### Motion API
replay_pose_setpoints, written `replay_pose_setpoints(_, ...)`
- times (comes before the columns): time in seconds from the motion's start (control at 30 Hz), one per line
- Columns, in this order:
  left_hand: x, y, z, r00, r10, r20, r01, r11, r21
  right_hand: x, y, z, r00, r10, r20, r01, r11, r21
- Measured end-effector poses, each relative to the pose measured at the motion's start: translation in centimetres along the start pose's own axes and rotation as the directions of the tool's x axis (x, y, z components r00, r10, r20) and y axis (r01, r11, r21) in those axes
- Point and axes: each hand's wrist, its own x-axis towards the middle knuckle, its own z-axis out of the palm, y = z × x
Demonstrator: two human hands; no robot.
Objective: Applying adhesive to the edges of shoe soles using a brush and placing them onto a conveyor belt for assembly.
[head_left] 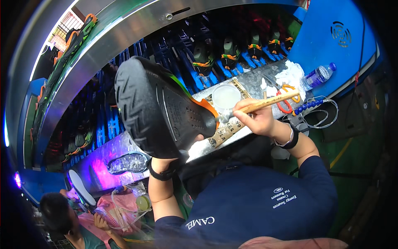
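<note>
A black shoe (pixel 166 106) with orange and green trim is held up, tilted, its sole facing me and a zigzag tread at one end. My left hand (pixel 200 137) grips it from behind, mostly hidden, with a fingertip showing at its edge. Pinched in my right hand (pixel 259 119) is a brush (pixel 269 101) with a wooden handle. The brush's head touches or nearly touches the shoe's orange-trimmed end. Just beyond the brush, a round tub of pale liquid (pixel 226 96) stands on printed cardboard (pixel 215 139).
Shoes (pixel 230 54) on blue holders line the machine behind the bench. At right are orange-handled pliers (pixel 292 92), white tissue (pixel 290 74), a bottle (pixel 319 76) and a blue jointed hose (pixel 309 107). A sole (pixel 128 163) lies left. Lower left, a co-worker (pixel 58 216) handles a white-bottomed sole.
</note>
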Motion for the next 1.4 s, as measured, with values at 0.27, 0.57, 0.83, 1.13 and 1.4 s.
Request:
replay_pose_setpoints(0.27,0.5,-0.1,-0.6,0.995,0.084,0.054,-0.091,0.988,0.127,-0.5,-0.6,0.7,0.991,-0.136,0.013,0.137,0.987,-0.086)
replay_pose_setpoints(0.57,2.0,-0.1,-0.5,0.993,0.008,-0.115,-0.046,0.944,-0.328,0.1,0.3,0.2,0.995,-0.094,-0.032,0.092,0.995,-0.043)
replay_pose_setpoints(0.83,1.8,-2.9,-1.1,0.990,-0.138,-0.007,0.113,0.835,-0.539,1.6,0.4,0.1,0.996,-0.089,-0.011,0.088,0.992,-0.094)
replay_pose_setpoints(1.13,1.9,-3.5,-1.4,0.986,-0.169,-0.010,0.140,0.845,-0.516,1.3,-1.3,1.0,0.968,-0.222,0.119,0.239,0.959,-0.153)
replay_pose_setpoints(1.4,1.4,-2.8,-0.4,0.975,-0.220,0.033,0.205,0.825,-0.526,1.9,-1.7,2.1,0.922,-0.385,0.042,0.374,0.858,-0.353)
